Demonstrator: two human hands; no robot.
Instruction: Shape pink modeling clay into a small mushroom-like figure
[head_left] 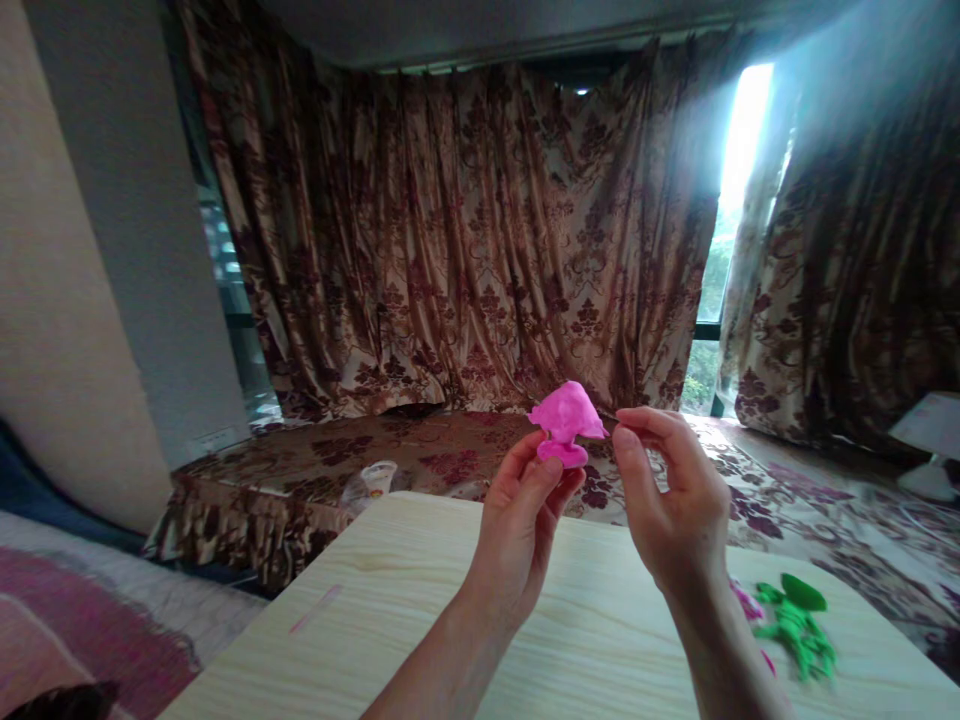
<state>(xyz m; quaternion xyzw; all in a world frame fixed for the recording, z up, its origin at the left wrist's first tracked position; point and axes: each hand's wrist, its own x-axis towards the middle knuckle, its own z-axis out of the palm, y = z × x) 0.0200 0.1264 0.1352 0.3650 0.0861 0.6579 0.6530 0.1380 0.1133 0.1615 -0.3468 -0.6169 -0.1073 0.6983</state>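
A bright pink modelling-clay piece (568, 412), shaped like a mushroom with a peaked cap above a rounded base, is held up over the table. The thumb and fingers of my left hand (529, 495) are closed around its lower part. Just to the right of the cap's edge is my right hand (671, 490), with thumb and index fingertip drawn together in a pinch. Whether anything small sits between those fingertips is too fine to tell. A narrow gap seems to separate them from the cap.
The pale wooden table (390, 600) bears a green clay figure (799, 630) at the right, with pink bits partly behind my right forearm. A thin pink strip (315, 610) lies at left. Beyond stand a clear plastic container (369, 484), patterned curtains (480, 250) and a white lamp (930, 430).
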